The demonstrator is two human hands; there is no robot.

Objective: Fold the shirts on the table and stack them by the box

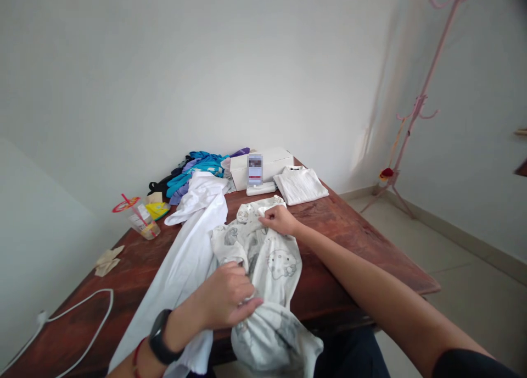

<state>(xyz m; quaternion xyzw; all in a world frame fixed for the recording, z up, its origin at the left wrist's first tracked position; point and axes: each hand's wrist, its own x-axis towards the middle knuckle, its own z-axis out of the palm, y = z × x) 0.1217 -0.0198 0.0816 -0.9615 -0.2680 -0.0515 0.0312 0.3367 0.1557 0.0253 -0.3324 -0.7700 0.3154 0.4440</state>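
A white garment with grey cartoon cat prints (284, 262) lies bunched on the wooden table, its near end hanging over the front edge. My left hand (226, 293), with a dark band on the wrist, is closed on the near part of this garment. Farther along it, my right hand (280, 220) pinches the cloth near the far end. To the left of the printed garment stretches a long plain white cloth (177, 273), partly behind my left forearm. A neatly folded white shirt (302, 185) rests beyond my right hand.
On the dark wooden table (349, 246) stand a white box (274, 161) and a phone (255, 170) propped before it. A pile of coloured clothes (201, 166), a tilted plastic cup (144, 221) and a white cable (111, 306) are leftward. A pink coat rack (411, 120) stands right.
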